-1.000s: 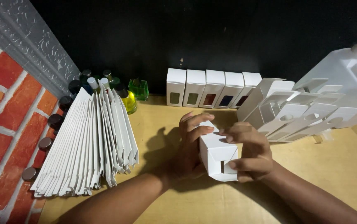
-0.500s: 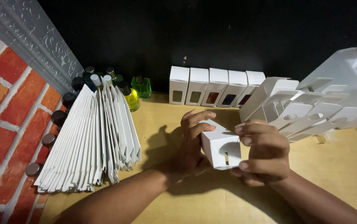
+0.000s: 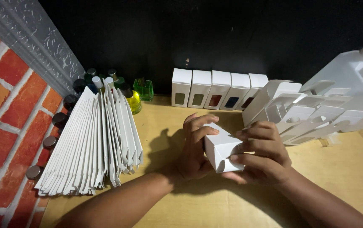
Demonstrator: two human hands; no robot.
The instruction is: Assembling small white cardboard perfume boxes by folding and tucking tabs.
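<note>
Yellowish wooden table (image 3: pixel 350 169), black backdrop (image 3: pixel 232 33), brick wall (image 3: pixel 4 126), both hands clamped on small white box (image 3: pixel 221 147)

Tan wooden table (image 3: pixel 350 177) with fanned flat cartons (image 3: pixel 93 143), five upright white boxes (image 3: pixel 215 89).

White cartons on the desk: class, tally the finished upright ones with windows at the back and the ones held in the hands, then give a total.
Upright window cartons: 5
Carton held by left hand and right hand: 1
Total: 6
</note>
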